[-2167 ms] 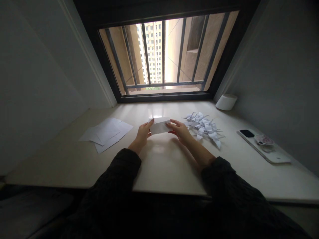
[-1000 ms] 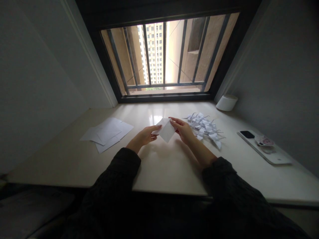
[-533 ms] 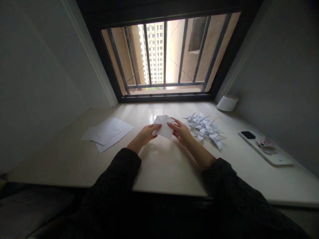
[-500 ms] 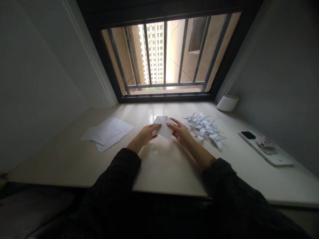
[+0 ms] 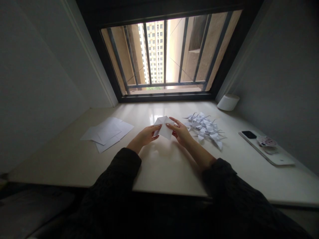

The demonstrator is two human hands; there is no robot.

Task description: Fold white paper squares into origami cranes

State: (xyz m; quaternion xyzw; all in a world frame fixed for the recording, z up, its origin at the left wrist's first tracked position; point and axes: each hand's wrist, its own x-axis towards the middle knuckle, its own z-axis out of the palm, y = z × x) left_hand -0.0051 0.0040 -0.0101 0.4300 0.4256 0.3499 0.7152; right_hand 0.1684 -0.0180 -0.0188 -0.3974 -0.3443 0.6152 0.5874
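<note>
A creased sheet of white paper is held up between my two hands, over the middle of the white surface. My left hand pinches its left edge, thumb on the near face and fingers behind. On the opposite side my right hand grips the paper, with its thumb near the centre crease and the index finger along the top right. Fold lines run from the paper's upper middle outward. Close to the right hand lies a heap of folded white paper cranes.
Several loose white paper sheets lie overlapping on the left of the white sill. A phone with a round grip rests at the right. Behind it, a white rounded object stands by the wall, beside the barred window.
The paper's sides have bent a little more about its creases, and its outline has narrowed slightly. Both hands keep nearly the same place and hold.
</note>
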